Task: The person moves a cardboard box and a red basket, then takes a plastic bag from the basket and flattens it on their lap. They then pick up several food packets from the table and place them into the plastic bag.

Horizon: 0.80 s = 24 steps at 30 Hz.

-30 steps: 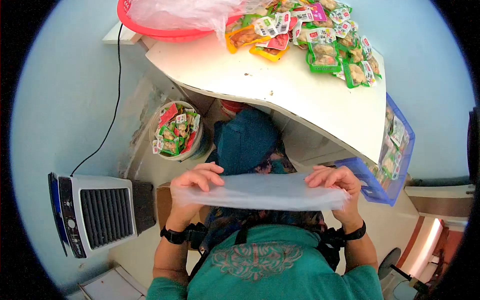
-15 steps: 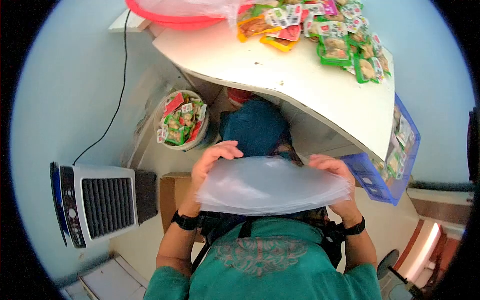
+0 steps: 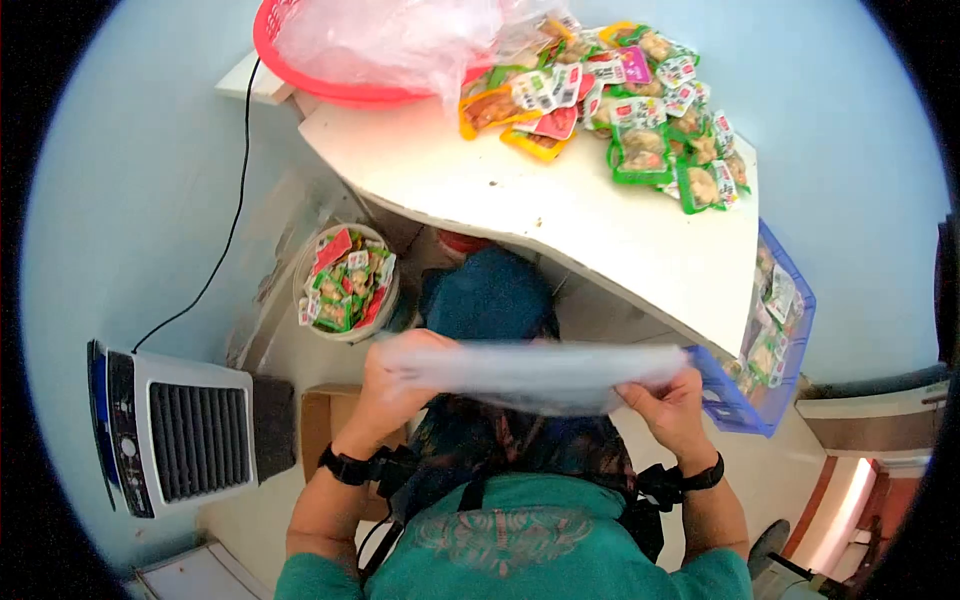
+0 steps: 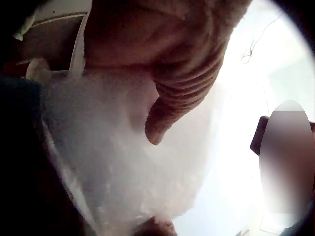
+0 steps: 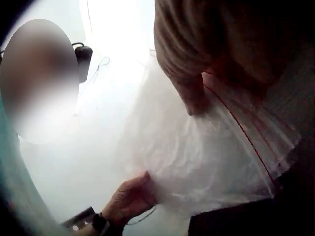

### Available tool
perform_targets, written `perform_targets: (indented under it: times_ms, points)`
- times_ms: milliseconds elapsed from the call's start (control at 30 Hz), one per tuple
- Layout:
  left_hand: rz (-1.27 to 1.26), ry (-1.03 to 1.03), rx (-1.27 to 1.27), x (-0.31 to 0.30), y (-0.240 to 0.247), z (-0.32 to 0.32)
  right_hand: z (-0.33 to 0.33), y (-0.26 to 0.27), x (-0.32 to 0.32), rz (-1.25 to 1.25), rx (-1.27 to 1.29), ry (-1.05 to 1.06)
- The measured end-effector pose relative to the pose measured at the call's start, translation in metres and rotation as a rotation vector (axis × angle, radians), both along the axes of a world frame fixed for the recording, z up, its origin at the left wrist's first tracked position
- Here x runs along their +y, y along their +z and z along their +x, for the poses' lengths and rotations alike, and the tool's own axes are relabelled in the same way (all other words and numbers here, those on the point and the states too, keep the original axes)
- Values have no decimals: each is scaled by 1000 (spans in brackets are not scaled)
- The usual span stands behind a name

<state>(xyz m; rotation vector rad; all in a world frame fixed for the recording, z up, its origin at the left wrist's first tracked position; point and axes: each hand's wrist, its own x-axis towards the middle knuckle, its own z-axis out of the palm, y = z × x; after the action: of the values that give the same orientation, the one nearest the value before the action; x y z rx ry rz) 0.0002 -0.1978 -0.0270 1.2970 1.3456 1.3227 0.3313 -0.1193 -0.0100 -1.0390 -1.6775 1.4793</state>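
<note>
Several thin clear plastic bags (image 3: 530, 378) form a flat stack, seen nearly edge-on and blurred in the head view. My left hand (image 3: 383, 400) grips the stack at its left end. At the opposite end my right hand (image 3: 668, 408) pinches it, thumb on the near side. The left wrist view has the left thumb (image 4: 160, 120) lying over the cloudy plastic, with the other fingers hidden behind. Fine red lines run across the bags (image 5: 182, 147) near one edge in the right wrist view.
Ahead stands a white table (image 3: 420, 170) with a heap of snack packets (image 3: 640, 140) and a red basket (image 3: 340, 90) of plastic film. A bucket (image 3: 390, 310) of packets is at left, near an air cooler (image 3: 200, 440). A blue crate (image 3: 745, 410) sits right.
The stack tilted to show its broad face half a second ago, and is now nearly edge-on again. The left hand's fingers have gone behind the plastic; the right thumb now shows in front.
</note>
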Motion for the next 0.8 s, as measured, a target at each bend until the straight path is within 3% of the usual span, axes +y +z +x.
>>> perform_targets:
  times_ms: [67,133,333,567,733,800]
  points:
    - [-162,42,-7,12,27,4,-7,26,8,-104,48,-66]
    - [-265,59,-277,32,46,14,-9,38,20,-209,148,-116]
    - [-247,-51,-423,107,71,27,-1,64,61,-470,279,-244]
    - [-194,-19,-18,178,43,19,2,34,111,-473,209,-230]
    - [-226,24,37,197,36,12,-4,31,128,-325,83,-239]
    - [-218,40,132,201,37,12,-8,50,126,-258,-185,-282]
